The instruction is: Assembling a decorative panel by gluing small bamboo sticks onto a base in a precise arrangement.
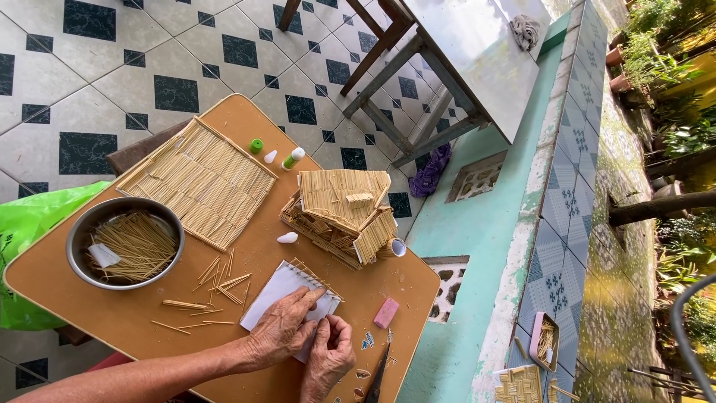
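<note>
My left hand (pixel 280 332) lies flat on a white paper sheet (pixel 274 292) edged with a row of thin wooden sticks, pressing it onto the brown table (pixel 149 321). My right hand (pixel 328 357) sits beside it, fingers pinched at the sheet's near corner; what it pinches is too small to tell. A small house built of sticks (pixel 344 213) stands just beyond the hands. Loose sticks (pixel 216 287) lie scattered to the left of the sheet.
A metal bowl (pixel 123 242) of sticks sits at the table's left, a flat stick panel (pixel 201 179) behind it. Glue bottles (pixel 292 157), a pink eraser (pixel 385 313) and a dark tool (pixel 377 377) lie around. A metal table (pixel 477 52) stands on the tiled floor.
</note>
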